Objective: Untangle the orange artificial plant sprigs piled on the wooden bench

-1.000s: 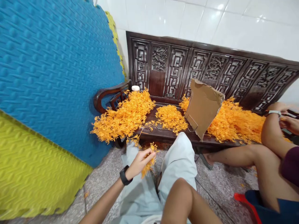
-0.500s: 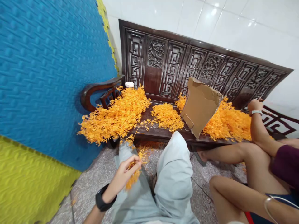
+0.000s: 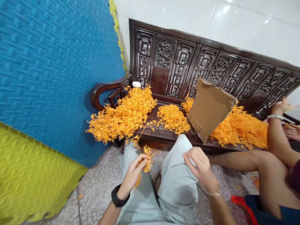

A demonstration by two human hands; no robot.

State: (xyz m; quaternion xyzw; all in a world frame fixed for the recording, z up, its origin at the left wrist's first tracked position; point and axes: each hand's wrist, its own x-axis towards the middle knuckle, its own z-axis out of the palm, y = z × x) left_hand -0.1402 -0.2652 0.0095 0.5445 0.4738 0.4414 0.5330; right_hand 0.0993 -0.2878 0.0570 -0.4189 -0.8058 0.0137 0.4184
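Between thumb and fingers, my left hand (image 3: 136,172) pinches a small orange plastic flower strand (image 3: 147,159), which hangs down over the left trouser leg. My right hand (image 3: 198,164) is over the right knee, thumb and fingers drawn together; whether anything small is between them cannot be made out. Beyond the knees, a dark wooden bench (image 3: 157,132) bears a large heap of orange pieces (image 3: 124,112) at the left and a smaller pile (image 3: 173,118) in the middle. A cardboard piece (image 3: 209,109) leans upright in front of another orange heap (image 3: 243,128).
A person's bent leg (image 3: 236,159) and hands (image 3: 278,109) are at the right, with orange material at the fingers. A white round container (image 3: 136,84) stands behind the left heap. Blue mat (image 3: 58,78) covers the left side. The bench has a curved armrest (image 3: 95,97).
My right hand has come into view above the right knee. My left hand still holds the orange strand. The view has shifted, and the other person's raised hand appears farther right.
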